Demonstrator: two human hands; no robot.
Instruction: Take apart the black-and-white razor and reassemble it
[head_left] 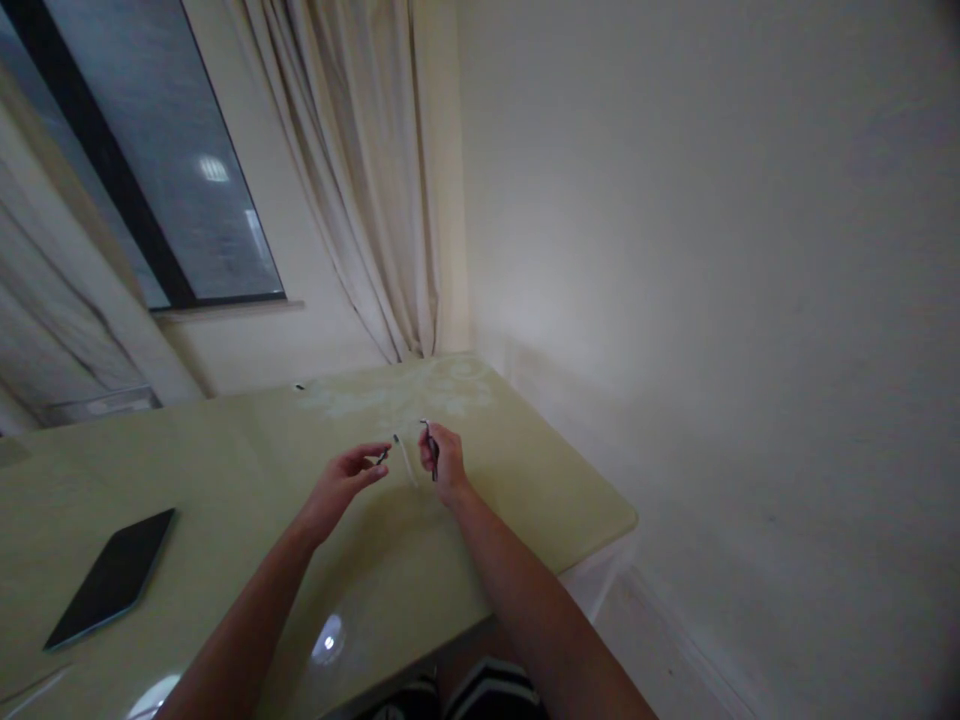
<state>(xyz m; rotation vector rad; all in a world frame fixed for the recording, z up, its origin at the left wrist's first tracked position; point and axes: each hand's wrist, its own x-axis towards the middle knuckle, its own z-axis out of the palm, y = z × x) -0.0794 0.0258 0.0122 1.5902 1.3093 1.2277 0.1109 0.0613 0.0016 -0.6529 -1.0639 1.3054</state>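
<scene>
My left hand pinches a small dark piece between thumb and fingertips, just above the table. It is too small to name. Close by on the right, my right hand is closed around a slender dark tool. The tool's thin tip bends to the left above the fist, and its lower end shows below the fingers. Between the two hands a thin white stick-like thing with a dark end lies on the table; its kind is unclear. The hands are apart from each other.
The pale green table has a rounded right corner beside the wall. A flat dark tablet-like slab lies at left. A tiny black-and-white thing rests near the back edge, below the curtain. A thin cable shows lower left.
</scene>
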